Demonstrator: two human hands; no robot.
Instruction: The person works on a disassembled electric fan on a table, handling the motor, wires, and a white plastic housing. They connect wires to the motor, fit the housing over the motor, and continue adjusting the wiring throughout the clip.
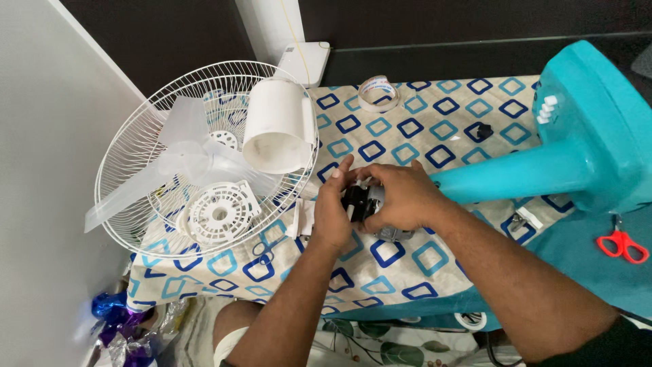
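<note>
Both forearms reach up and inward over the patterned cloth (380,268), wrists bent so the hands meet in the middle. The left hand (331,207) stands on edge, thumb up, fingers curled against the left side of one black and grey fan motor (363,202), gripping it. The right hand (402,198) cups over the motor from the other side, fingers wrapped round it, so the motor sits pinched between the two palms, mostly hidden. Well to the left of the left hand lies one white wire fan guard (129,170) holding one translucent blade set (180,153), one round white slotted cover (221,214) and one white cylindrical housing (278,126). Beyond the hands, farther up the cloth, lies one roll of tape (377,93). From under the right hand one teal fan stand (543,166) runs rightward. Far right of the right forearm lies one pair of red-handled scissors (623,243).
</note>
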